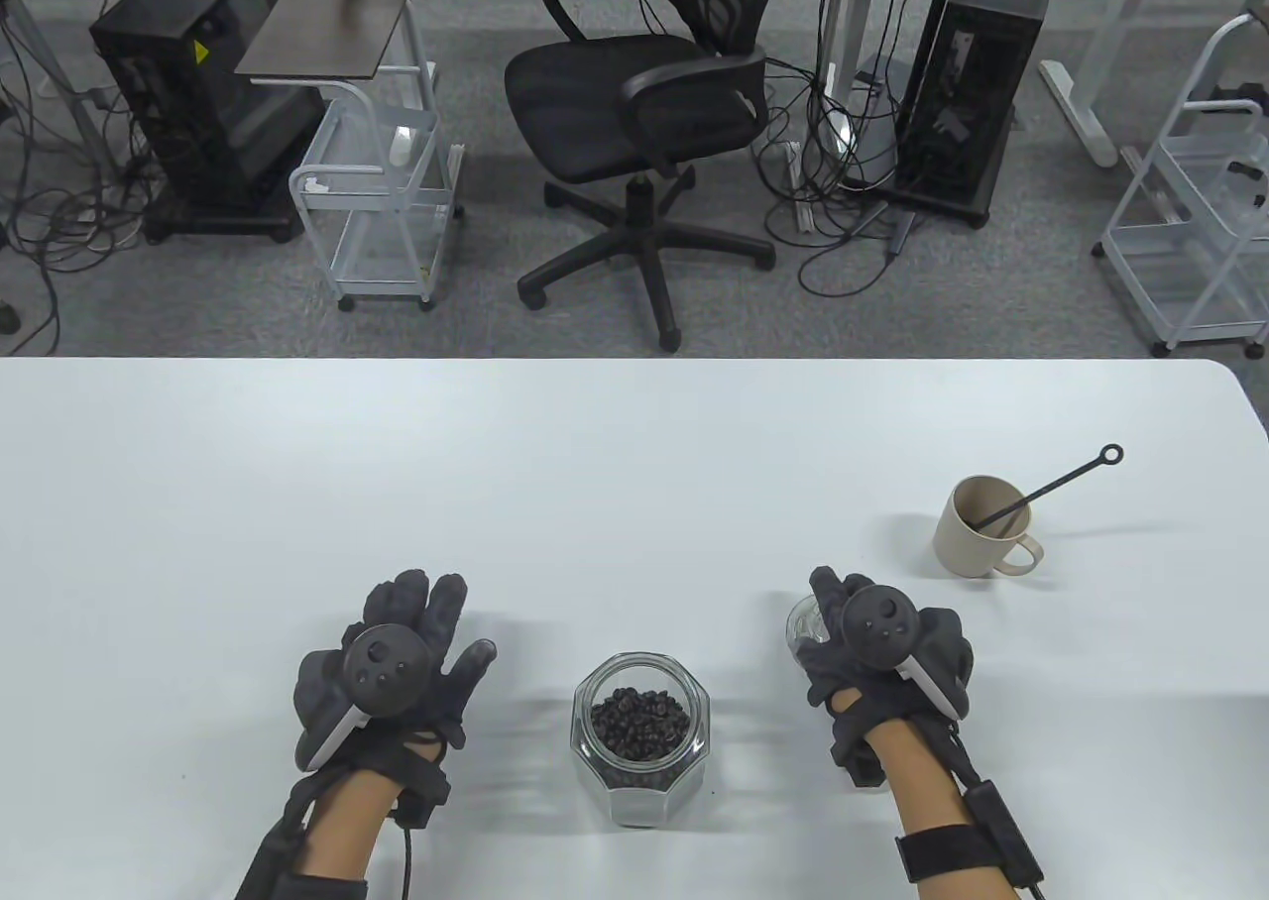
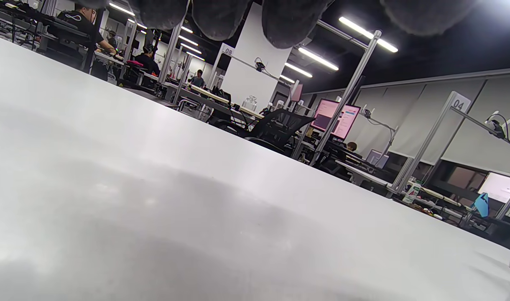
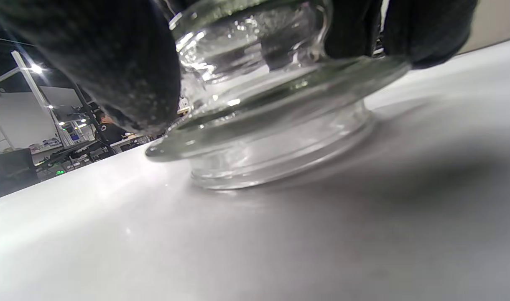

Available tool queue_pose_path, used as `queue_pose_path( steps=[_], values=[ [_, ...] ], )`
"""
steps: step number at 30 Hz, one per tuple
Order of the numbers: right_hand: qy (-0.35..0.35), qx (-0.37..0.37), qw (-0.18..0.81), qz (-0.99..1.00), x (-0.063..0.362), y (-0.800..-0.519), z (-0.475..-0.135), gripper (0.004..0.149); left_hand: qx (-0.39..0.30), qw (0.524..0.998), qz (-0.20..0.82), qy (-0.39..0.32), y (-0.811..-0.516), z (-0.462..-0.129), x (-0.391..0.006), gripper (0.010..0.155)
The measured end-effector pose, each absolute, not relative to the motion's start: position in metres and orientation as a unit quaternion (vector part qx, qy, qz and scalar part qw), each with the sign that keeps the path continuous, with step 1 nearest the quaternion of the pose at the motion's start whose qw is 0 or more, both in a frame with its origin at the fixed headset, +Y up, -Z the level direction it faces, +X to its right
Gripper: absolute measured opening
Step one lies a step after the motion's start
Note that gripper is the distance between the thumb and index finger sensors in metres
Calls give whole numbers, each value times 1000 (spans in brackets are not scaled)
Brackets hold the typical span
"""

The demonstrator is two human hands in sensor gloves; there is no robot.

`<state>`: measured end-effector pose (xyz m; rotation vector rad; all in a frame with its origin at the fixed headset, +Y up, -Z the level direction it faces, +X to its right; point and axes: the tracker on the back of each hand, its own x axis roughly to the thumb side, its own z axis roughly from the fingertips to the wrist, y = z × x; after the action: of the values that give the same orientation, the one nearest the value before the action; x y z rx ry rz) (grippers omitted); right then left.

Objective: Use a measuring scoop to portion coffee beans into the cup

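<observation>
An open glass jar (image 1: pixel 639 736) with dark coffee beans stands near the table's front, between my hands. Its glass lid (image 1: pixel 803 620) (image 3: pixel 271 125) sits on the table under my right hand (image 1: pixel 872 647), whose fingers (image 3: pixel 113 62) curl round the lid's knob. A beige cup (image 1: pixel 981 528) stands to the far right, with the black measuring scoop (image 1: pixel 1061 479) leaning inside it, handle pointing up and right. My left hand (image 1: pixel 406 657) hovers left of the jar with fingers spread, holding nothing. In the left wrist view only fingertips (image 2: pixel 288 21) show above the bare table.
The white table (image 1: pixel 595 464) stretches wide behind the jar. Beyond its far edge stand a black office chair (image 1: pixel 644 117), white carts (image 1: pixel 377 196) and computer towers on the floor.
</observation>
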<state>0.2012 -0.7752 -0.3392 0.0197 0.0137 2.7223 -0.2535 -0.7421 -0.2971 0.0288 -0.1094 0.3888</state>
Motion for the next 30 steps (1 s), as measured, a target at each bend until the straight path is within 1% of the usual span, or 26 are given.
queue_pose_path(
  steps=[3, 6, 8, 12, 16, 19, 21, 24, 26, 30],
  values=[
    [17, 13, 202, 979, 202, -773, -338, 76, 13, 980, 189, -54, -742, -297, -253, 82],
    [-10, 10, 217, 976, 206, -763, -335, 77, 10, 980, 190, -53, -744, -298, -253, 82],
    [-42, -1, 240, 970, 210, -754, -333, 75, 8, 981, 189, -52, -744, -298, -253, 82],
    [-125, -44, 290, 948, 224, -731, -327, 70, 12, 980, 190, -51, -742, -297, -253, 82],
    [-216, -98, 328, 914, 252, -713, -318, 67, 13, 980, 191, -48, -742, -297, -254, 82],
    [-264, -146, 336, 892, 278, -708, -312, 66, 14, 980, 192, -48, -741, -297, -255, 82],
    [-281, -181, 340, 879, 295, -711, -309, 65, 15, 980, 193, -47, -742, -297, -255, 82],
    [-297, -237, 348, 857, 323, -721, -308, 64, 10, 980, 194, -48, -742, -299, -255, 82],
    [-282, -268, 353, 851, 340, -732, -309, 64, 10, 980, 192, -48, -742, -299, -255, 82],
    [-243, -291, 369, 848, 358, -749, -318, 65, 6, 980, 193, -47, -743, -300, -256, 82]
  ],
)
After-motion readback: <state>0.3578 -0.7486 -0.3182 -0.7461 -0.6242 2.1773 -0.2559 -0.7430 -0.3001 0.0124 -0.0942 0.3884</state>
